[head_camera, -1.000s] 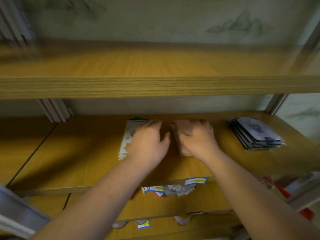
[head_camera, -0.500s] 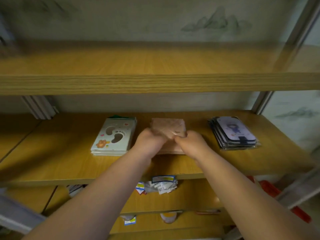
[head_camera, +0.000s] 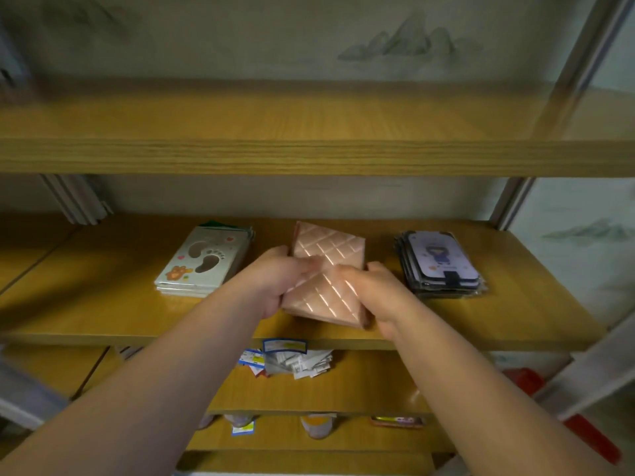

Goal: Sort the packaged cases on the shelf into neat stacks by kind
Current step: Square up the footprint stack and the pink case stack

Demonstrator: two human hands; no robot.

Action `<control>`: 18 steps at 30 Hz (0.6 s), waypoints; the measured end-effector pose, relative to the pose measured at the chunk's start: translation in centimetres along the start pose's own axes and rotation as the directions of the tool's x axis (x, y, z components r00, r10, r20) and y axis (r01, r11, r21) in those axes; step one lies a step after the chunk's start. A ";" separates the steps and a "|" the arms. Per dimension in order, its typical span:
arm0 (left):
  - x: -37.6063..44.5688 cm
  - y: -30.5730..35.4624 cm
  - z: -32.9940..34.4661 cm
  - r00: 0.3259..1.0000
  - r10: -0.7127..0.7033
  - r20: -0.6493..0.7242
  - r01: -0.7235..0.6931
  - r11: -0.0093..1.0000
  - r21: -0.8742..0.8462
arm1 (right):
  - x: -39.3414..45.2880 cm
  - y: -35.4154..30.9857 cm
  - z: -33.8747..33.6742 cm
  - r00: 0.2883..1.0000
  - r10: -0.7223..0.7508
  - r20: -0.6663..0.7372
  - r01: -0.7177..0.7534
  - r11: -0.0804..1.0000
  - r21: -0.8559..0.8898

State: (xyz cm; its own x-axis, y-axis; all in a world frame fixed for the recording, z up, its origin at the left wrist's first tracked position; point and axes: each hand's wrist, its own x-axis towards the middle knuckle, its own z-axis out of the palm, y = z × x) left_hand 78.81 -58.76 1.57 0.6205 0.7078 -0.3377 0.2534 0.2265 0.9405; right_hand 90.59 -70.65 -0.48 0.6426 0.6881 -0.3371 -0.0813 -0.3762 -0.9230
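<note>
A stack of pink quilted cases [head_camera: 330, 249] sits mid-shelf on the wooden middle shelf [head_camera: 103, 314]. My left hand [head_camera: 275, 280] grips its left side and my right hand [head_camera: 374, 290] grips its right side, thumbs on top; the near end is tilted up toward me. To the left lies a neat stack of white footprint cases [head_camera: 202, 262] with a green edge behind. A stack of purple cartoon cases [head_camera: 441, 262] in clear sleeves rests to the right, slightly fanned.
An upper shelf board [head_camera: 309, 156] overhangs the work area. The shelf below holds a loose pile of small white and blue packets [head_camera: 288, 362]. Lower down are a few jars and a flat packet [head_camera: 397, 420]. Metal uprights [head_camera: 512, 201] flank the right side.
My left hand left the footprint stack and joined the right on the pink stack. Both hands slid to its near end and drew it toward me, lifting that end.
</note>
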 end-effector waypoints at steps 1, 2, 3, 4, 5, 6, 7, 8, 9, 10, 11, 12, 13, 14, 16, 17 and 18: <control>-0.2 -0.2 0.1 0.998 0.055 0.000 -0.055 0.998 0.001 | 0.0 -0.1 -0.1 0.999 -0.042 0.000 0.042 0.996 0.073; -0.5 -0.4 0.3 0.994 0.112 0.001 -0.112 0.994 0.008 | 0.0 -0.2 -0.2 0.994 -0.109 0.001 0.108 0.984 0.140; -0.8 -0.7 0.5 0.986 0.168 0.001 -0.168 0.985 0.024 | 0.0 -0.2 -0.3 0.982 -0.189 -0.009 0.188 0.968 0.166; -1.1 -0.9 0.7 0.974 0.225 0.002 -0.225 0.973 0.043 | 0.0 -0.3 -0.4 0.963 -0.267 -0.030 0.269 0.952 0.149; -1.2 -1.3 0.7 0.960 0.281 0.009 -0.281 0.958 0.063 | 0.0 -0.3 -0.5 0.940 -0.337 -0.046 0.340 0.934 0.111; -1.4 -1.5 0.6 0.944 0.328 0.023 -0.329 0.940 0.085 | 0.0 -0.3 -0.6 0.919 -0.390 -0.056 0.393 0.917 0.074; -1.5 -1.7 0.5 0.931 0.362 0.037 -0.364 0.924 0.115 | -0.1 -0.2 -0.7 0.901 -0.430 -0.060 0.433 0.900 0.051; -1.6 -1.9 0.4 0.921 0.385 0.050 -0.388 0.909 0.154 | -0.2 0.0 -0.8 0.880 -0.471 -0.062 0.473 0.880 0.031; -1.6 -2.0 0.4 0.912 0.405 0.062 -0.409 0.891 0.196 | -0.2 0.2 -0.9 0.859 -0.508 -0.066 0.510 0.860 0.015; -1.5 -2.3 0.3 0.902 0.426 0.071 -0.430 0.871 0.238 | -0.2 0.5 -0.9 0.844 -0.533 -0.067 0.534 0.845 0.003; -1.4 -2.5 0.3 0.890 0.450 0.077 -0.453 0.851 0.268 | -0.3 0.9 -0.8 0.833 -0.550 -0.061 0.552 0.834 0.002; -1.3 -2.9 0.3 0.880 0.469 0.078 -0.471 0.836 0.283 | -0.4 1.3 -0.7 0.825 -0.563 -0.050 0.564 0.826 0.003; -1.2 -3.2 0.3 0.873 0.481 0.076 -0.481 0.828 0.287 | -0.5 1.6 -0.6 0.821 -0.570 -0.037 0.571 0.821 0.006; -1.1 -3.5 0.3 0.870 0.487 0.075 -0.487 0.826 0.284 | -0.6 1.9 -0.6 0.820 -0.572 -0.026 0.573 0.820 0.010; -1.0 -4.1 0.3 0.867 0.491 0.083 -0.495 0.830 0.256 | -0.5 2.3 -0.6 0.816 -0.578 -0.018 0.578 0.816 0.012; -1.0 -4.3 0.3 0.866 0.492 0.090 -0.498 0.832 0.246 | -0.5 2.5 -0.6 0.811 -0.585 -0.023 0.586 0.811 0.010; -0.9 -4.5 0.4 0.862 0.496 0.104 -0.505 0.827 0.245 | -0.5 2.6 -0.6 0.806 -0.591 -0.030 0.591 0.806 0.010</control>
State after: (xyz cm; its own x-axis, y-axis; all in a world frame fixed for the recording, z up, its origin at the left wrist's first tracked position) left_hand 77.40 -60.68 -2.33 0.7376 0.6531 0.1711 0.0782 -0.3344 0.9392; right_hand 90.52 -72.35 -2.56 0.5892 0.7583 0.2792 0.3067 0.1098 -0.9455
